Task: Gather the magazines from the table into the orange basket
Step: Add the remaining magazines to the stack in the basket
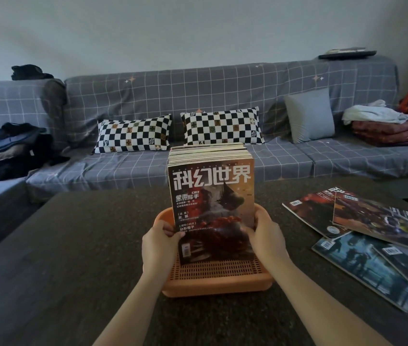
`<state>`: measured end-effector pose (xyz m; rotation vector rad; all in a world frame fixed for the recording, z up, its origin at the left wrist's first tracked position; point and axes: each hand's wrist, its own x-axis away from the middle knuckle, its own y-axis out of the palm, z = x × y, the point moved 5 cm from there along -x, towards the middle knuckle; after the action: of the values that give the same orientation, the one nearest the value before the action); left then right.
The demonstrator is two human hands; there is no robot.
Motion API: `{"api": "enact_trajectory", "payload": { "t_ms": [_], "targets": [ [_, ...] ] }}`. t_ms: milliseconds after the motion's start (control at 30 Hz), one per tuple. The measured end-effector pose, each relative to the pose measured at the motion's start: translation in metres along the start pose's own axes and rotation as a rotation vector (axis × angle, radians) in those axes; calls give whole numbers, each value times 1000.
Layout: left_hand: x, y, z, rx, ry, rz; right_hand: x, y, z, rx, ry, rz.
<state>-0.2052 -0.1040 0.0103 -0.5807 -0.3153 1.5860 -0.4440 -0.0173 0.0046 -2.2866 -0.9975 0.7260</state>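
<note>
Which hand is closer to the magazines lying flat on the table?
The right hand. It grips the upright stack's right edge, on the side facing the loose magazines. The left hand holds the far edge.

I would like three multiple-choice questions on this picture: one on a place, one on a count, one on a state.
1. Where do the loose magazines lie on the dark table?
A. right of the orange plastic basket
B. left of it
C. under it

2. How many black-and-white checkered pillows are on the grey sofa?
A. one
B. two
C. four

3. How is the thick stack of magazines in the basket?
A. flat
B. upright, held by left hand and right hand
C. fallen out

Answers: 1 A, they lie spread at the right; 2 B, two lie side by side; 3 B, both hands grip its sides.
</note>
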Motion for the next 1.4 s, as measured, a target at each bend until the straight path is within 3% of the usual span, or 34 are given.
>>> {"api": "enact_trajectory", "payload": {
  "t_ms": [534, 1102, 1202, 1402],
  "targets": [
    [3, 3, 5, 17, 3, -65, -2, 1, -4, 115, -50, -27],
    [15, 5, 12, 21, -43, -133, 4, -5, -10, 5, 22, -57],
    [26, 1, 20, -7, -44, -93, 8, -9, -9, -53, 33, -57],
    [61, -4, 40, 155, -47, 58, 29, -34, -12, -184, -7, 6]
  ]
}}
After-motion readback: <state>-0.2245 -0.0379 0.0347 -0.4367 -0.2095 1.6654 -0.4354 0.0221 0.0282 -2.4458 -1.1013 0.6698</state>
